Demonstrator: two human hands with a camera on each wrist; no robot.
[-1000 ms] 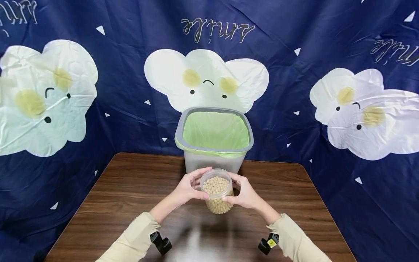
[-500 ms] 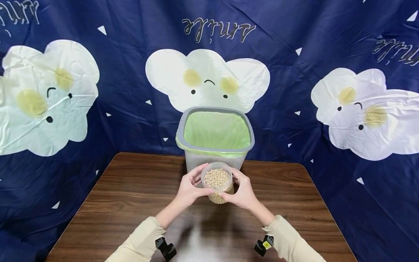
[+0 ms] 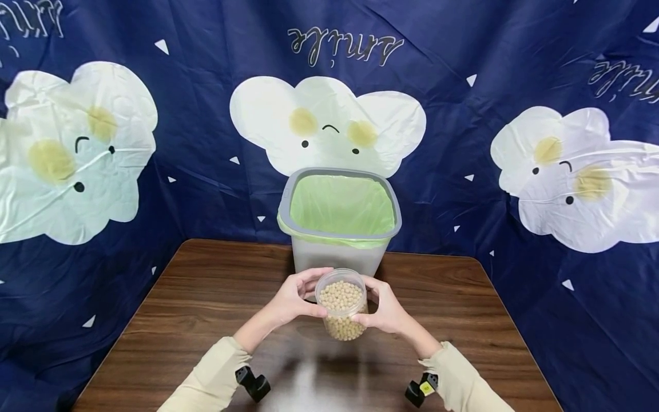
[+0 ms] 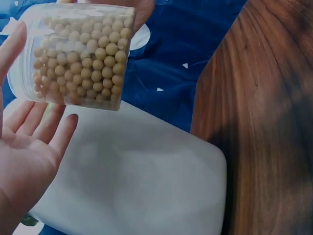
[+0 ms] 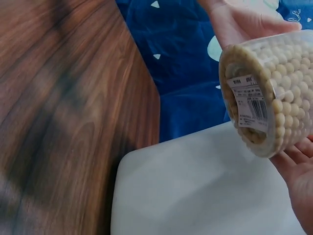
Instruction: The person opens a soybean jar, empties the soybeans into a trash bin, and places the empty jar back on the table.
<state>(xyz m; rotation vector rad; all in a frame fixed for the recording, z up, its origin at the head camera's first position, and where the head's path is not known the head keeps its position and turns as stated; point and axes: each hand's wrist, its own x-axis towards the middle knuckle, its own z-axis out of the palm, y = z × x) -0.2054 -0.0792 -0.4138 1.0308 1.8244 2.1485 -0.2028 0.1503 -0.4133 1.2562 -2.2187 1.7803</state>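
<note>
A clear lidless jar of soybeans (image 3: 341, 303) hangs just above the wooden table (image 3: 206, 303), gripped from both sides. My left hand (image 3: 296, 297) curls round its left side, thumb in front and fingers behind. My right hand (image 3: 385, 309) grips its right side. In the left wrist view the jar (image 4: 80, 54) lies tilted above my left hand (image 4: 29, 147), whose thumb touches its side. In the right wrist view the jar (image 5: 266, 93) shows a barcode label (image 5: 249, 105) and rests on my right fingers (image 5: 298, 166). Right behind stands a white bin (image 3: 337, 257) with a grey rim and a green bag liner (image 3: 340, 206).
The bin's white wall fills the lower part of the left wrist view (image 4: 137, 186) and the right wrist view (image 5: 195, 191). A dark blue cloth with white cloud faces (image 3: 324, 123) hangs close around the table on three sides. Bare wood (image 3: 453, 297) lies either side of the hands.
Half a second ago the jar was lifted a little toward the bin; now it is back lower and nearer to me. Both hands have kept their hold.
</note>
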